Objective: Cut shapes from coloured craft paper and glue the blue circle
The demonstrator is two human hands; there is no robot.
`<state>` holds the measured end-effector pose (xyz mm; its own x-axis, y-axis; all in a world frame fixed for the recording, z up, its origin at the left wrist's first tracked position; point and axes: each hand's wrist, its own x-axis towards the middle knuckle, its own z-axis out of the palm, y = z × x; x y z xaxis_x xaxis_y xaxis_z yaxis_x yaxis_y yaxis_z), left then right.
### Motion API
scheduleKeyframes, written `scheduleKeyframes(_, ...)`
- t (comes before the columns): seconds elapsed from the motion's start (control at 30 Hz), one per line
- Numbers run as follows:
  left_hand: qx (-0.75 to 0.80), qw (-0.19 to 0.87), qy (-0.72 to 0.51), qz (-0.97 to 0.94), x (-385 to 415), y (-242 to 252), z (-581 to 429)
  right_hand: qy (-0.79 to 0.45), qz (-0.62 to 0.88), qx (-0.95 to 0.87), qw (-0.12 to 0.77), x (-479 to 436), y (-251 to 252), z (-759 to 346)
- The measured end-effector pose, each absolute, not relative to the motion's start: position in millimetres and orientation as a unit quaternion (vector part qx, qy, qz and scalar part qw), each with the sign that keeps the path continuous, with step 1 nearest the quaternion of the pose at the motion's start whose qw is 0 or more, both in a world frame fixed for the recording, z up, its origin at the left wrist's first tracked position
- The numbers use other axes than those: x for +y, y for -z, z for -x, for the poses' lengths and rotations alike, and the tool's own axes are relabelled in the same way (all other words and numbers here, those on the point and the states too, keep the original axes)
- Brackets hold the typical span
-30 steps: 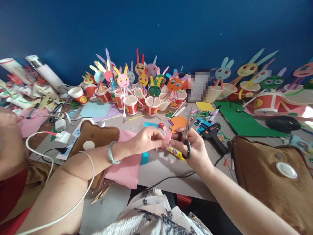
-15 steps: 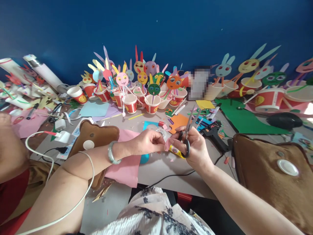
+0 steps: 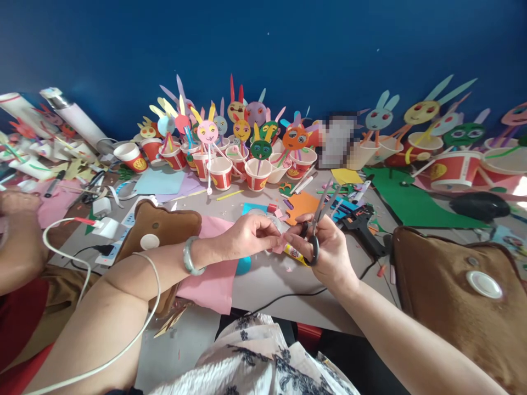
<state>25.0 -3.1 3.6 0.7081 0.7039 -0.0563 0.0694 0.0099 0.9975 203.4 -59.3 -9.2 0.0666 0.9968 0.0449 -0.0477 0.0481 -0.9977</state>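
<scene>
My left hand (image 3: 254, 235), with a bangle at its wrist, pinches a small pink paper piece (image 3: 281, 243) between thumb and fingers. Black-handled scissors (image 3: 315, 222) rest in my right hand (image 3: 329, 247), blades pointing up and away and slightly apart. The right thumb and a finger also meet the pink piece's other side. Its exact shape is mostly hidden by fingertips. Just under the hands lies a yellow glue stick (image 3: 297, 254), partly covered. A large pink sheet (image 3: 212, 280) extends beneath my left forearm.
Paper cups (image 3: 258, 178) holding paper-faced figures line the wall. A black glue gun (image 3: 364, 230) is right of my hand. Brown plush hot-water bags (image 3: 436, 291) flank both sides. A white cable (image 3: 153, 307) crosses my left arm. Another person's arm (image 3: 20, 241) is at far left.
My fingers have shifted slightly on the pink paper piece, still between both hands. The scissors stay in my right hand. At far left, the other person's forearm and hand have moved further into view.
</scene>
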Motion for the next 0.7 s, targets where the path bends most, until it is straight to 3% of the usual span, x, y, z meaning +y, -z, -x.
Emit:
scheduleKeyframes(0.2,0.324,0.624,-0.306,-0.642,-2,-17,-22,-0.448,0.499,-0.521,0.528,-61,9,-208)
scheduleKeyframes(0.37,0.323,0.622,-0.361,-0.615,2,-29,-17,-0.473,0.474,-0.586,0.456,-62,13,-209)
scheduleKeyframes(0.7,0.313,0.635,-0.375,-0.599,1,-27,-19,-0.527,0.450,-0.608,0.388,-63,9,-203)
